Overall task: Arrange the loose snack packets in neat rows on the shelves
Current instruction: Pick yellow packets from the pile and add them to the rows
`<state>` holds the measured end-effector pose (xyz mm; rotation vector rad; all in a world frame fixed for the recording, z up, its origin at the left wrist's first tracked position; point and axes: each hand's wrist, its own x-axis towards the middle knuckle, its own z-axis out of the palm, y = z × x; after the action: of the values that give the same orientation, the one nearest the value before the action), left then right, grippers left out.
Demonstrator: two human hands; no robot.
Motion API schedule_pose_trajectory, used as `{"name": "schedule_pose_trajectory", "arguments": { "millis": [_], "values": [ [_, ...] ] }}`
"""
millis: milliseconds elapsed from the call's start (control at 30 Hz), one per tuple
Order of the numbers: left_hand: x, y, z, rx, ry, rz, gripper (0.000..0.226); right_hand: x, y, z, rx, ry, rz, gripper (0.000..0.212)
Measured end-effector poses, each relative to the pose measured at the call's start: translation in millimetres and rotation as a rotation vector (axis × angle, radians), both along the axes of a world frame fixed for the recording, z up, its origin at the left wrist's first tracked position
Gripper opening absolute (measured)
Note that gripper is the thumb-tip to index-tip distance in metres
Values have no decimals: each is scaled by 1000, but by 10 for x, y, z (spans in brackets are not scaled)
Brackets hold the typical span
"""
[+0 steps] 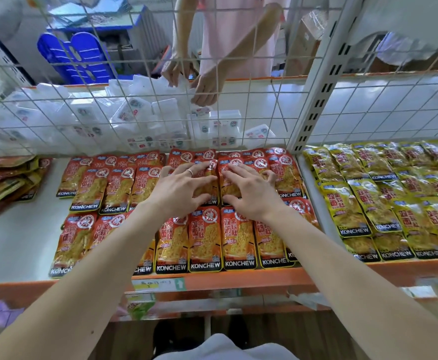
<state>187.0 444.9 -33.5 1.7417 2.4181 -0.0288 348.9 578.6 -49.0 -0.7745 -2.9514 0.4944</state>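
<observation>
Pressing left hand (184, 189) and right hand (251, 193), fingers spread, on glossy red-orange foil snack packets (119, 188). Best, I judge: square those under fingertips with neighbours alongside.

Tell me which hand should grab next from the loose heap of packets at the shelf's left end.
Left. The left hand lies nearer the loose heap, with bare shelf between them; the right hand would have to cross the left arm. Both rest on the red packets.
</observation>
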Motion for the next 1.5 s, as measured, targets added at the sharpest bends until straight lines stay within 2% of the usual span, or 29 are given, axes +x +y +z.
{"name": "schedule_pose_trajectory", "arguments": {
  "millis": [233, 400, 600, 800, 1067, 1200, 1300, 1400, 1500],
  "values": [
    [133, -151, 134, 162, -78, 124, 47, 112, -43, 108, -20, 127, -9, 59],
    [429, -305, 203, 288, -25, 199, 48, 207, -93, 224, -1, 190, 66, 56],
    [809, -708, 296, 270, 49, 197, 56, 288, -201, 459, 13, 261, 131, 57],
    [1106, -861, 518, 330, 71, 341, 63, 451, -464, 722, 5, 352, 146, 55],
    [2001, -966, 573, 389, 119, 365, 66, 1421, -755, 723, 10, 408, 156, 54],
    [2521, -1073, 564, 430, 46, 361, 69, 1999, -878, 754, 20, 363, 102, 54],
    [2922, -1072, 576, 452, 28, 323, 70, 2447, -793, 764, 54, 347, 62, 54],
    [3278, -956, 565, 450, 30, 323, 68, 2838, -621, 792, 4, 339, -16, 54],
    [3627, -745, 579, 464, 29, 288, 67, 3223, -369, 814, 60, 370, -69, 51]
  ]
}}
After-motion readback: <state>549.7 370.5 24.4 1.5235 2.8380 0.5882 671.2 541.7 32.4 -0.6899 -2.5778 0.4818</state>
